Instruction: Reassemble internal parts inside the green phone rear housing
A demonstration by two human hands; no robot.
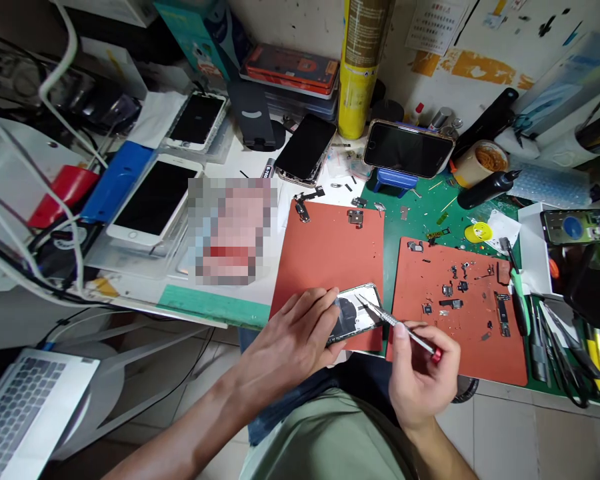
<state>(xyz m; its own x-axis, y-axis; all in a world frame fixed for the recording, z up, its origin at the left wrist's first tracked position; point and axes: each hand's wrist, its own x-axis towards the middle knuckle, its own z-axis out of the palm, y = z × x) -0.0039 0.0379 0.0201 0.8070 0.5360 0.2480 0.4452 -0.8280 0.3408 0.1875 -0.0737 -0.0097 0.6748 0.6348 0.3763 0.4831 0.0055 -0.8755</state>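
Observation:
My left hand grips an opened phone housing by its left end, fingers over the top and thumb along the near edge. The housing lies tilted at the front edge of the left brown mat; its inside looks white with a dark round patch, and its left part is hidden under my fingers. In my right hand is a slim craft knife with a silver knurled handle and red end, held like a pen. Its pointed tip is over the white inside of the housing; I cannot tell whether it touches.
Small phone parts lie scattered on the right brown mat. Pliers and other tools crowd the right edge. Behind stand a phone on a blue stand and a yellow can. A white phone lies left.

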